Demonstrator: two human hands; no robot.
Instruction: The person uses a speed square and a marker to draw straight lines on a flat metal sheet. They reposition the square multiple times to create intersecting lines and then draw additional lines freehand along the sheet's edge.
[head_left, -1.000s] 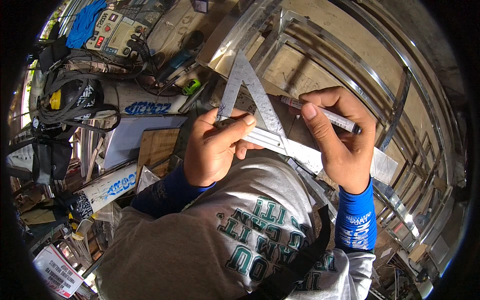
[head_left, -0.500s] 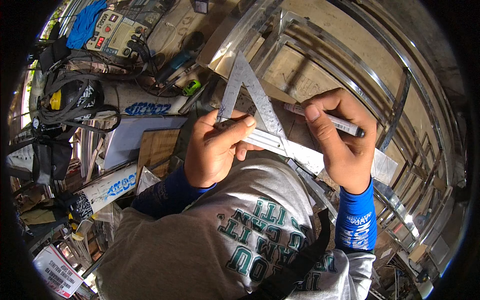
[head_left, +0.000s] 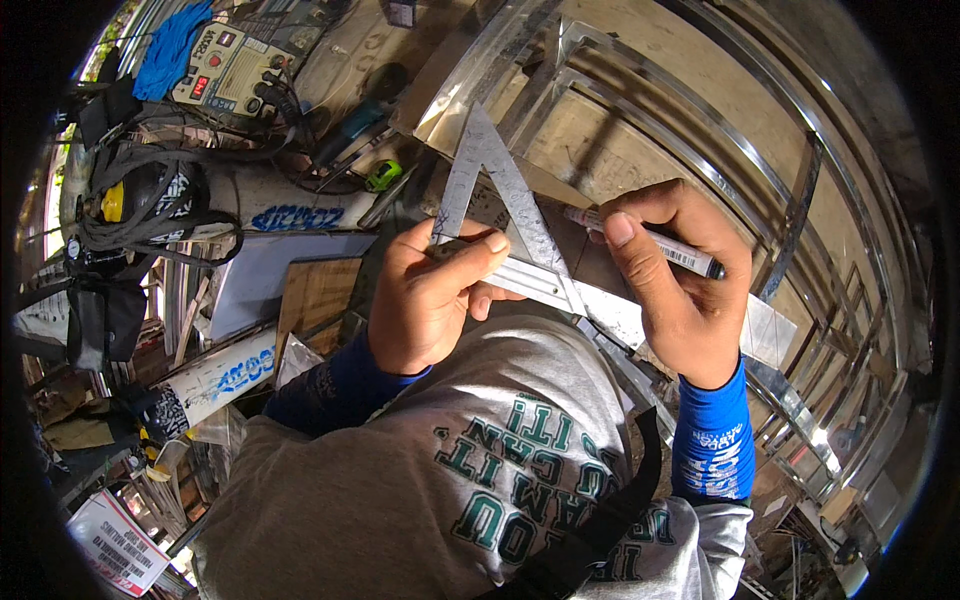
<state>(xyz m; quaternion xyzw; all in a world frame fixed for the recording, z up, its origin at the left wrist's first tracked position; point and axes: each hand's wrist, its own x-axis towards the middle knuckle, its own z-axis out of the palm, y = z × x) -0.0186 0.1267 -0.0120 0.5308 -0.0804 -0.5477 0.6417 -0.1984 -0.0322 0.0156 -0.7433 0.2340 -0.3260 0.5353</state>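
My left hand is closed on the thick lower edge of a silver triangular square, its thumb lying on top. The square's point faces away from me and its surface is scuffed. In my right hand a white marker pen is pinched between thumb and fingers. Its dark end sticks out to the right, its other end points left toward the square, apart from it. A flat shiny metal strip runs from the square's lower right corner and passes beneath my right hand, which hides part of it.
Shiny metal tube frames lie on a board at the right. To the left are a welding machine with a blue cloth beside it, a gas cylinder, tangled cables, a green tape measure and an angle grinder.
The marker and my right fingers have shifted very slightly left. My left hand and the square stay nearly where they were.
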